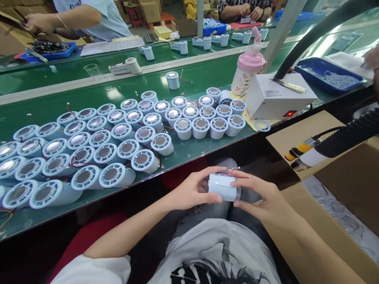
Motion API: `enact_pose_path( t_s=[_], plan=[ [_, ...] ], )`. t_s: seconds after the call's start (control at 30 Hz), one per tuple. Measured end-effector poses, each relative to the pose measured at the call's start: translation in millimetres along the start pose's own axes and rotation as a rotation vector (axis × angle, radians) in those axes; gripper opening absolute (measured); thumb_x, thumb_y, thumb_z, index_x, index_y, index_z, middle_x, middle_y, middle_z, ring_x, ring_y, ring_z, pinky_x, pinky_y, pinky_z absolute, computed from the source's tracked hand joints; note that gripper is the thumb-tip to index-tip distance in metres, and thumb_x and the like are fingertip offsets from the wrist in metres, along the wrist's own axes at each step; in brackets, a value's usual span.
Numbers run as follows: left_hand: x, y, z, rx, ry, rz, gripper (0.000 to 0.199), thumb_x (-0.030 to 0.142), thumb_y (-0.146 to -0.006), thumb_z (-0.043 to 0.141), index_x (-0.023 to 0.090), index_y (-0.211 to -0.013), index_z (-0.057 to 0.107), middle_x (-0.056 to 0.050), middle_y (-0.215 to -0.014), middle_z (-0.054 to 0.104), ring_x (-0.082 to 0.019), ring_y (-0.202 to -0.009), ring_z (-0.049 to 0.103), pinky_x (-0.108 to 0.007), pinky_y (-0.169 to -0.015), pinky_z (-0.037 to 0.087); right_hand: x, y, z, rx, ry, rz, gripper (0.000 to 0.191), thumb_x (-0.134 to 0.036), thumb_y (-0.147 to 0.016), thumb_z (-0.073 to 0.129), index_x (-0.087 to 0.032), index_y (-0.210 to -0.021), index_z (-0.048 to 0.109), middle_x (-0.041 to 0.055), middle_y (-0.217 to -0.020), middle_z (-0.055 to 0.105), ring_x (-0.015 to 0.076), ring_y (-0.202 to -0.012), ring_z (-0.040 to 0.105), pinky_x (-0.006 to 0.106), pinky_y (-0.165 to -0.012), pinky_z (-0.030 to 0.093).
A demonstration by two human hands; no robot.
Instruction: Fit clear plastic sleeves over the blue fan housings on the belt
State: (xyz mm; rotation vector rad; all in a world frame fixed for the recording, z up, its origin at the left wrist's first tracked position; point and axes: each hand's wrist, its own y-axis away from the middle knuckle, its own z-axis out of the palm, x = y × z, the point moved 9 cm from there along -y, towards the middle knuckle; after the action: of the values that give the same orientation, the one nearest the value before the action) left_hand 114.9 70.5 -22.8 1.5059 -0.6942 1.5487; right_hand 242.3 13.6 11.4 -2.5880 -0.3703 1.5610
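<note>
A light blue cylinder point(222, 187) lies sideways above the lap, held between both hands. My left hand point(198, 189) grips its left end with thumb and fingers. My right hand point(260, 197) pinches the right end, where a clear rim shows. Thin red and white wires run along the top of the cylinder near my right fingertips. Beyond the hands, many similar blue cylinders point(128, 147) stand in rows on the green bench point(189, 152), most with round metal discs facing up and some with wires trailing.
A pink-lidded bottle point(248, 71) and a white box with a red switch point(278, 96) stand at the right. Behind them is a blue tray point(328, 75). An open carton point(343, 189) sits lower right. People work across the bench.
</note>
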Motion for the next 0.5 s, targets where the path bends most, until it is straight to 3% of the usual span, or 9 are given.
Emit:
enact_pose_path(
  t_s=[0.13, 0.23, 0.5],
  plan=[
    [17, 3, 3.9, -0.02, -0.136, 0.109, 0.073, 0.026, -0.07, 0.081, 0.03, -0.136, 0.05, -0.008, -0.135, 0.054, -0.024, -0.114, 0.058, -0.033, -0.092, 0.051, 1, 4, 1, -0.039, -0.088, 0.05, 0.046, -0.011, -0.077, 0.071, -0.03, -0.117, 0.058, 0.0031, -0.135, 0.057, 0.0204, -0.127, 0.052, 0.026, -0.094, 0.053],
    [28, 7, 6.4, -0.024, -0.198, 0.188, 0.075, 0.023, -0.07, 0.081, 0.031, -0.137, 0.048, -0.008, -0.142, 0.051, -0.026, -0.125, 0.052, -0.032, -0.095, 0.05, 1, 5, 2, -0.056, -0.178, 0.102, 0.047, -0.012, -0.079, 0.071, -0.033, -0.119, 0.055, -0.0002, -0.132, 0.058, 0.0183, -0.128, 0.049, 0.026, -0.099, 0.051],
    [44, 13, 7.4, -0.007, -0.399, 0.323, 0.076, 0.022, -0.068, 0.081, 0.028, -0.137, 0.049, -0.008, -0.143, 0.051, -0.026, -0.133, 0.047, -0.039, -0.111, 0.038, 9, 11, 7, -0.106, -0.381, 0.301, 0.046, -0.014, -0.082, 0.069, -0.037, -0.119, 0.054, -0.0028, -0.122, 0.057, 0.0165, -0.113, 0.056, 0.026, -0.095, 0.052]
  ],
)
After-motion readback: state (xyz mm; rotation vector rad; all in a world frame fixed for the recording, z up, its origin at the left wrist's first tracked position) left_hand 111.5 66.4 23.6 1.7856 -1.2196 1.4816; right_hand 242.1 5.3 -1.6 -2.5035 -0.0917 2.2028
